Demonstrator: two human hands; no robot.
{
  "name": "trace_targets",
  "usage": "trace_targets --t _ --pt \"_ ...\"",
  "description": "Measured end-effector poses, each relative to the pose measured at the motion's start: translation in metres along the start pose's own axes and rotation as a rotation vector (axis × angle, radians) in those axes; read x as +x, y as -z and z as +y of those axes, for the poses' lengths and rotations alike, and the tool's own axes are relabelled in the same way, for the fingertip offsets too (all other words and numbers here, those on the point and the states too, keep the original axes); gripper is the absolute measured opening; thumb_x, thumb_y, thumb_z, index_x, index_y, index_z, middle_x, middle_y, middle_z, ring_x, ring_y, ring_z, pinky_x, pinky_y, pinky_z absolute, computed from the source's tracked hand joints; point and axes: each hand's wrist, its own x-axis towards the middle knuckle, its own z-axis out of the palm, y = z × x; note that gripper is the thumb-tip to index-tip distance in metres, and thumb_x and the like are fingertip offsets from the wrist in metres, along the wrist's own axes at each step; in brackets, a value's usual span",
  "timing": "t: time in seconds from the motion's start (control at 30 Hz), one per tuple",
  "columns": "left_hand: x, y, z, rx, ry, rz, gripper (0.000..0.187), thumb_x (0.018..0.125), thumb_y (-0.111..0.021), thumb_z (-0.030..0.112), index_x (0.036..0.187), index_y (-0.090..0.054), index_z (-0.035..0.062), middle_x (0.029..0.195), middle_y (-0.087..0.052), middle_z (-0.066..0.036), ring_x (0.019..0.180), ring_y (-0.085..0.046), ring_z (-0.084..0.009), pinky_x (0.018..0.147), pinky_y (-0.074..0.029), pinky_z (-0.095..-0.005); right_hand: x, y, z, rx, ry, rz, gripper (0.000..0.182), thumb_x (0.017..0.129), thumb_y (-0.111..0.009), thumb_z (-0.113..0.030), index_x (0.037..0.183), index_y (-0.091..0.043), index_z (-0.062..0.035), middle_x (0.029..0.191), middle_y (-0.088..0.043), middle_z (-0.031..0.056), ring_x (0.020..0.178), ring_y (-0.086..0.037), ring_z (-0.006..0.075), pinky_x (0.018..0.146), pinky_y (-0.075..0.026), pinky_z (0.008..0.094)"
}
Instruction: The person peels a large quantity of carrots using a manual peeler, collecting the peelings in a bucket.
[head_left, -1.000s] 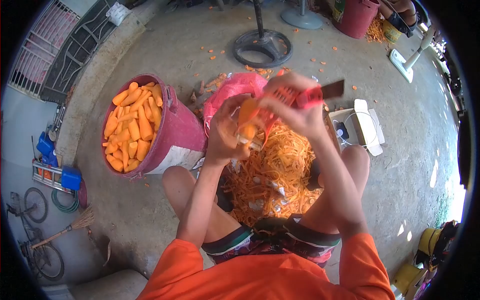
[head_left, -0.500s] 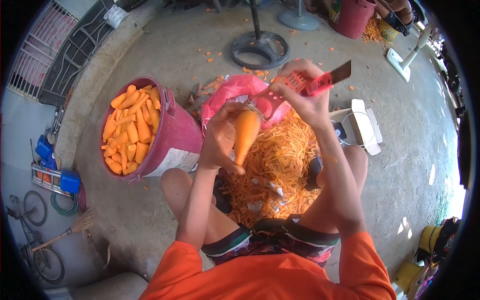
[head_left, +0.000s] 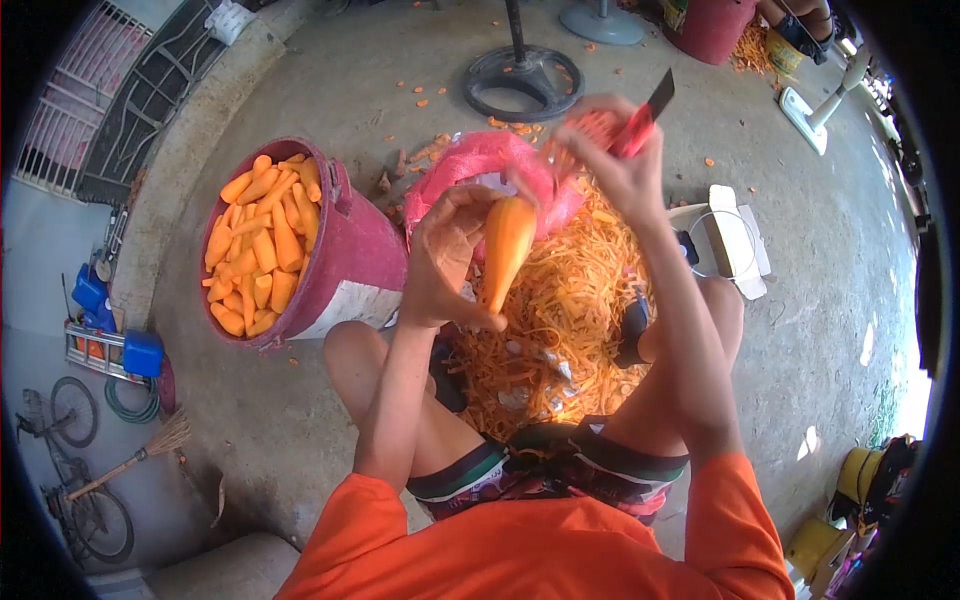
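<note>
At frame centre, a carrot (head_left: 507,250) is gripped by left hand (head_left: 445,262) fingers; peeler (head_left: 625,128) clenched in right hand (head_left: 610,165); fingertips could be nicked by a slip.

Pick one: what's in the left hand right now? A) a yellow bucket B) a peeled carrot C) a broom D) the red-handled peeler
B: the left hand is wrapped around a peeled carrot, held over the pile of peelings, while the right hand holds the red-handled peeler raised clear of it.
</note>
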Motion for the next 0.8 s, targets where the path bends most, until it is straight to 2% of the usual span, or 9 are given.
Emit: trace_targets --t 0.1,0.23,0.37,0.5,0.57,0.63,0.7,0.77,0.8 --pt "0.007 -0.012 0.012 -0.049 0.003 0.048 0.114 0.045 -0.104 0.023 0.14 -0.045 0.001 0.136 -0.055 -0.009 0.132 -0.052 -0.0214 0.117 -0.037 -0.0389 0.008 0.009 -0.004 -0.039 -0.106 0.08 0.024 0.084 -0.083 -0.013 0.098 -0.068 -0.0002 0.089 -0.071 0.004 0.083 -0.068 0.0114 0.074 -0.054 0.0262" --pt "0.006 -0.006 0.006 0.016 0.101 0.148 0.113 0.047 -0.103 0.021 0.141 -0.044 0.0008 0.139 -0.052 -0.009 0.134 -0.05 -0.0214 0.116 -0.038 -0.0391 -0.015 -0.03 -0.039 -0.169 0.304 -0.19 0.019 0.083 -0.083 -0.011 0.093 -0.071 -0.0005 0.087 -0.071 0.0039 0.082 -0.066 0.0105 0.076 -0.053 0.0277" --pt "0.001 -0.006 0.011 -0.058 -0.032 -0.027 0.111 0.047 -0.103 0.018 0.139 -0.044 0.0019 0.135 -0.055 -0.008 0.13 -0.052 -0.0205 0.116 -0.038 -0.0387 0.008 0.006 -0.001 -0.132 -0.101 0.104 0.012 0.087 -0.08 -0.011 0.09 -0.073 -0.0016 0.088 -0.072 0.0052 0.082 -0.065 0.0092 0.074 -0.053 0.0277" --pt "0.006 -0.011 0.009 0.016 0.098 0.198 0.114 0.045 -0.104 0.025 0.139 -0.044 0.0021 0.134 -0.053 -0.007 0.13 -0.052 -0.0199 0.115 -0.039 -0.0374 -0.014 -0.03 -0.037 -0.094 0.234 -0.094 0.02 0.079 -0.087 -0.013 0.087 -0.072 -0.0018 0.086 -0.071 0.0032 0.08 -0.067 0.0109 0.075 -0.052 0.0268" --pt "0.002 -0.006 0.007 0.066 0.08 0.16 0.116 0.044 -0.104 0.029 0.139 -0.044 0.0015 0.136 -0.053 -0.009 0.131 -0.051 -0.0196 0.114 -0.039 -0.0372 -0.012 -0.027 -0.029 -0.183 0.17 -0.093 0.02 0.08 -0.086 -0.013 0.087 -0.071 -0.0015 0.086 -0.071 0.003 0.082 -0.067 0.011 0.075 -0.052 0.0269" --pt "-0.001 -0.003 0.006 -0.033 -0.024 0.019 0.114 0.047 -0.104 0.028 0.14 -0.043 0.0008 0.136 -0.053 -0.009 0.13 -0.052 -0.0201 0.114 -0.04 -0.0374 0.005 -0.005 -0.007 -0.145 -0.119 0.053 0.021 0.08 -0.086 -0.014 0.088 -0.071 -0.0013 0.085 -0.071 0.003 0.082 -0.067 0.0118 0.075 -0.052 0.0278" --pt "0.007 -0.01 0.01 -0.084 -0.009 0.051 0.115 0.046 -0.104 0.028 0.141 -0.043 0.0003 0.137 -0.052 -0.01 0.129 -0.053 -0.0209 0.114 -0.04 -0.0372 0.009 -0.003 -0.003 -0.075 -0.106 0.091 0.019 0.082 -0.084 -0.012 0.089 -0.07 -0.0004 0.086 -0.071 0.0037 0.082 -0.066 0.0108 0.074 -0.052 0.027" --pt "0.007 -0.01 0.004 -0.012 0.047 0.193 0.115 0.046 -0.103 0.028 0.141 -0.044 -0.0003 0.139 -0.051 -0.01 0.129 -0.054 -0.0216 0.115 -0.04 -0.0372 -0.007 -0.023 -0.02 0.085 0.228 -0.136 0.015 0.086 -0.08 -0.009 0.09 -0.07 0.0006 0.087 -0.072 0.0043 0.081 -0.065 0.0086 0.073 -0.052 0.0252" --pt "0.006 -0.008 0.003 0.039 0.068 0.228 0.114 0.047 -0.103 0.028 0.14 -0.044 -0.0011 0.137 -0.052 -0.01 0.128 -0.054 -0.0215 0.114 -0.04 -0.037 -0.013 -0.034 -0.035 -0.149 0.364 -0.152 0.011 0.087 -0.078 -0.007 0.091 -0.07 0.0007 0.088 -0.072 0.005 0.08 -0.065 0.0083 0.072 -0.052 0.0243"
